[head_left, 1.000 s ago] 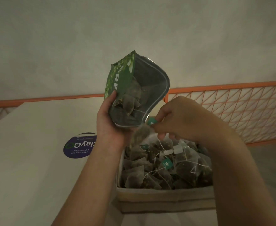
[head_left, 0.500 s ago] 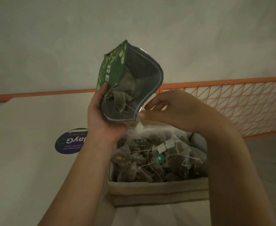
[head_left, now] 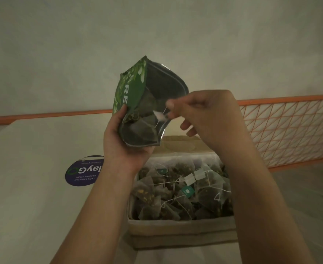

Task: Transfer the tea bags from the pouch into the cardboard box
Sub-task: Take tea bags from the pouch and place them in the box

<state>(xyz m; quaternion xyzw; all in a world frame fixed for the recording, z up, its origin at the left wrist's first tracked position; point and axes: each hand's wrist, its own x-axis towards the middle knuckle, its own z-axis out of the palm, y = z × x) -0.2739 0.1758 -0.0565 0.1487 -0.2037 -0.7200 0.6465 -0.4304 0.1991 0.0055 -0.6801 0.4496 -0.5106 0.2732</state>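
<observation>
Many pyramid tea bags lay heaped in the cardboard box nearest you, their strings and small paper tags tangled over the top, some tags white and some teal. The box sat on the pale desk, between your two forearms. To its left, flat on the desk, was a round dark blue sticker with white lettering, partly hidden by your left wrist.

Above the far end of the box, your left hand gripped the green pouch, thumb laid on the printed front and the fingers curled under its lower edge. You held the pouch tilted with its open mouth turned toward you, so the silvery inside showed, with several tea bags inside it. Your right hand reached to that mouth from the right and pinched a string with a white tag between thumb and forefinger; the string ran down to a tea bag inside the pouch.

Farther back, an orange mesh railing ran along behind the desk, and a plain light wall rose beyond it.
</observation>
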